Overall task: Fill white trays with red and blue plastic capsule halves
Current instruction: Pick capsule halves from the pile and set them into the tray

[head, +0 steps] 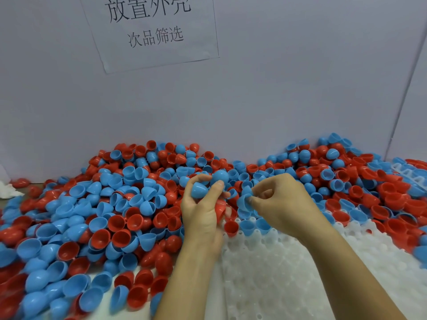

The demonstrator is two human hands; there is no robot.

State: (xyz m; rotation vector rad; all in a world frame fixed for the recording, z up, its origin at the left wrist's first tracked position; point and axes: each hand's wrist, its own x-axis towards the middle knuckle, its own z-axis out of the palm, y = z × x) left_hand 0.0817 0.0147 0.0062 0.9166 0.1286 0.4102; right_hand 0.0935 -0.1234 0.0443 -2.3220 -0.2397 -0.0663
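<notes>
A big heap of red and blue capsule halves (97,211) covers the table. My left hand (203,211) grips several halves at once: blue halves (199,190) at the fingertips and a red half (219,210) in the palm. My right hand (282,204) pinches one blue half (243,202) between thumb and fingers, just right of the left hand. Below both hands lies a white tray (277,273) with round sockets. Along its far edge a red half (231,228) and two blue halves (247,227) sit in sockets.
A grey partition wall (277,93) with a paper sign (152,31) closes off the back. Another white tray (406,172) lies on the heap at the far right. Crumpled white material (7,190) sits at the left edge. Loose halves surround the tray on three sides.
</notes>
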